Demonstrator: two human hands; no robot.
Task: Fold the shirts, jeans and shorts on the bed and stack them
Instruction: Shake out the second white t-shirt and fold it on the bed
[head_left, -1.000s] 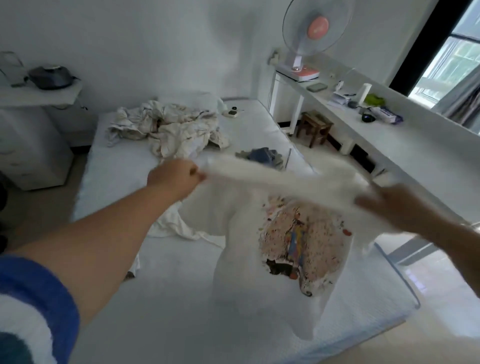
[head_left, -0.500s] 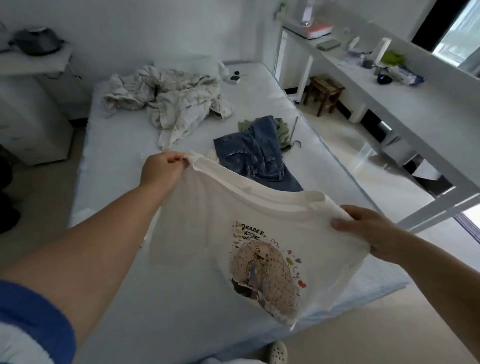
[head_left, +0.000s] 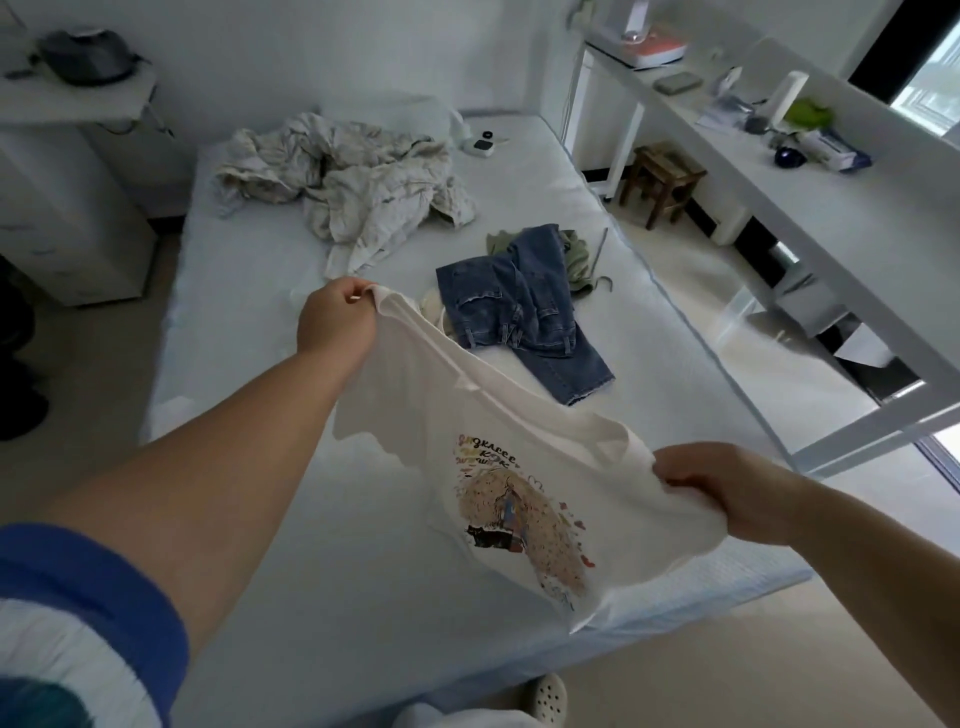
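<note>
1. Shirt, white, held in the air above the near half of the bed, stretched between both hands
2. Left hand pinches one top corner with curled fingers, farther out over the mattress; right hand grips the opposite top corner, bunched in its fingers, nearer the bed's right edge
3. Top hem runs taut on a diagonal from hand to hand; body of the shirt hangs below, lower edge loose and wavy
4. Jeans, blue denim, lie unfolded mid-bed just beyond the shirt; green garment partly under them
5. Crumpled pale bedding heaped toward the head of the bed
6. Long white table along the right wall carries small items; wooden stool beneath its far end; white cabinet at left
7. Shirt front shows a colourful print with lettering above a beige rounded figure; the lettering is not legible
</note>
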